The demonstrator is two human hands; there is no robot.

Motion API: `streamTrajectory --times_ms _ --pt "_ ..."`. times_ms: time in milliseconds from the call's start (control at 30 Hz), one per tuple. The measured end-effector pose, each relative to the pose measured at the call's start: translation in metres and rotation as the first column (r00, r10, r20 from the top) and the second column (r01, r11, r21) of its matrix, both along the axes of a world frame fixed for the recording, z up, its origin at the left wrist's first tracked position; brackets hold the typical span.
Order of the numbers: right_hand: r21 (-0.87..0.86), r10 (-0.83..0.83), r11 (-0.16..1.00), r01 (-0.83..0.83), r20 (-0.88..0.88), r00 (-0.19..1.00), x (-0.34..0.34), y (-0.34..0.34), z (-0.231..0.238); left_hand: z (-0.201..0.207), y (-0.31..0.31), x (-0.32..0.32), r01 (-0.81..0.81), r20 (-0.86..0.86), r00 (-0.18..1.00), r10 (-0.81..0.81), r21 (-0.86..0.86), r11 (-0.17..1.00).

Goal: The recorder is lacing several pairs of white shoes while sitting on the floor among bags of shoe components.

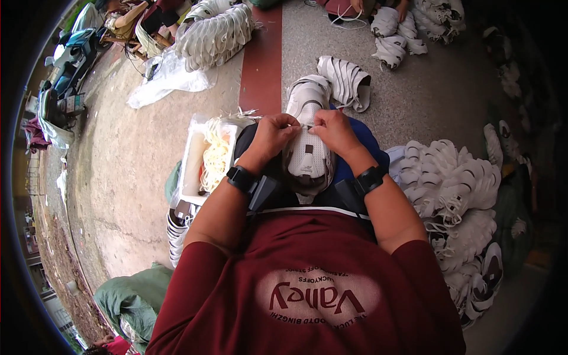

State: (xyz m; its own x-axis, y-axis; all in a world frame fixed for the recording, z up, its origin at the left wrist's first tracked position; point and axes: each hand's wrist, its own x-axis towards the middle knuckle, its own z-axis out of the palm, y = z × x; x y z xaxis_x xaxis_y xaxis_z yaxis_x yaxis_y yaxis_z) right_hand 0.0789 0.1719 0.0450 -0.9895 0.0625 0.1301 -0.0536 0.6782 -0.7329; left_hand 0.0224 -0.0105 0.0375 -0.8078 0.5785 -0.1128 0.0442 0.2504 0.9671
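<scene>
A white sneaker upper (309, 155) lies across my lap, its mesh tongue toward me and its toe pointing away. Over its throat, my left hand (277, 135) and my right hand (336, 131) come close together, each with thumb and forefinger pinched. Between the fingertips runs a thin pale strand that looks like a shoelace; the fingers cover most of it. Just beyond the toe, a nested stack of white shoe uppers (349, 83) rests on its side. To my left stands a white box (192, 160) with loose cream shoelaces (216, 155) heaped in it.
A large pile of white uppers (452, 177) lies at my right. More uppers (216, 36) stand in rows at the far left beside a clear plastic sheet (168, 80). Other people's hands (402, 8) show at the top. Scooters (68, 65) and a green sack (133, 302) are on the left.
</scene>
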Motion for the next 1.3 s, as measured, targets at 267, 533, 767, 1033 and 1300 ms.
streamTrajectory --times_ms 267,533,767,1033,1300 --pt "-0.059 -0.048 0.997 0.053 0.090 0.995 -0.005 0.001 -0.008 0.004 0.004 -0.005 -0.034 -0.269 0.963 -0.010 -0.160 0.987" --pt "-0.269 0.018 0.963 0.016 0.124 0.992 -0.001 0.007 -0.002 0.015 0.017 -0.008 0.011 -0.562 0.800 -0.209 -0.335 0.942" --pt "-0.310 -0.007 0.950 0.037 0.097 0.995 0.007 0.006 -0.010 -0.017 0.022 0.004 -0.035 -0.170 0.985 0.042 0.043 0.998" --pt "-0.218 0.028 0.976 -0.018 0.042 0.999 0.005 0.002 -0.006 -0.028 0.017 0.021 -0.182 -0.240 0.950 0.201 0.098 0.978" --pt "-0.304 0.007 0.953 0.012 0.062 0.998 0.014 0.000 -0.003 -0.003 0.015 0.005 0.037 -0.534 0.842 -0.077 -0.085 0.996"
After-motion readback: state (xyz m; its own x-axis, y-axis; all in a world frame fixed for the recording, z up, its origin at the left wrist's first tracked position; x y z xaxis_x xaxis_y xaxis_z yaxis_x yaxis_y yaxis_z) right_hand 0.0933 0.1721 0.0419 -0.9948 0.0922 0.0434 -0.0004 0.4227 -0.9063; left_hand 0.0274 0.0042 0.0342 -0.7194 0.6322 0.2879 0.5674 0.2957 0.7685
